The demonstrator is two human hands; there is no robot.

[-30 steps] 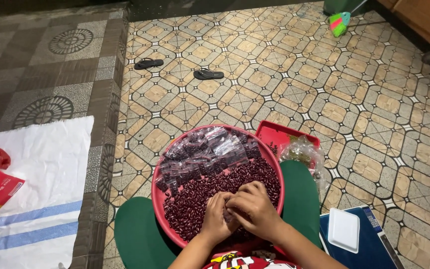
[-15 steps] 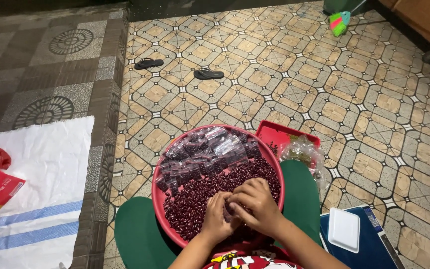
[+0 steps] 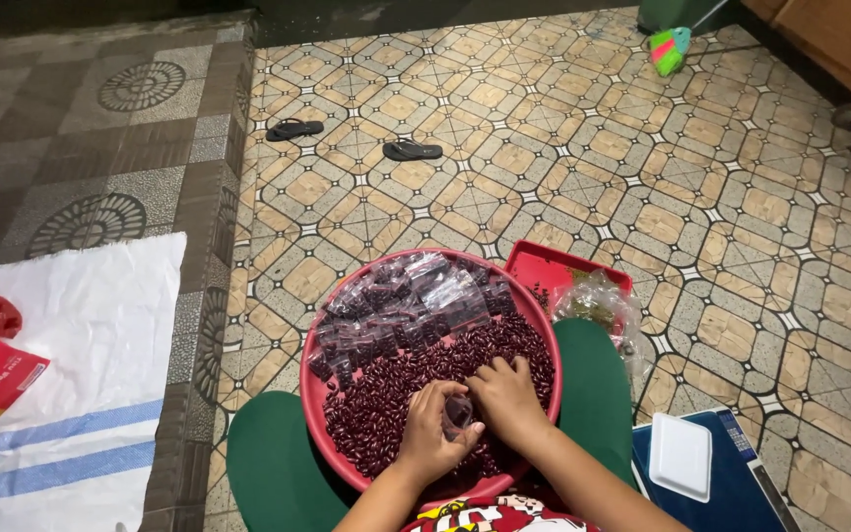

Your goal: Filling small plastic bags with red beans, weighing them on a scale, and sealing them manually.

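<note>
Tiled floor (image 3: 563,187), two sandals (image 3: 412,150), one red basin (image 3: 319,394), two hands (image 3: 509,399).

Round red plastic basin (image 3: 319,394) of dark red kidney beans (image 3: 386,404) at lower centre; small clear filled bags (image 3: 396,300) in its upper part; flat white plastic tray (image 3: 680,455) at lower right

Even, fairly bright light falls from overhead on the tiled floor (image 3: 563,197), shadows stay soft and short, the far top edge sinks into darkness, focus is sharp, and edges bow slightly.
</note>
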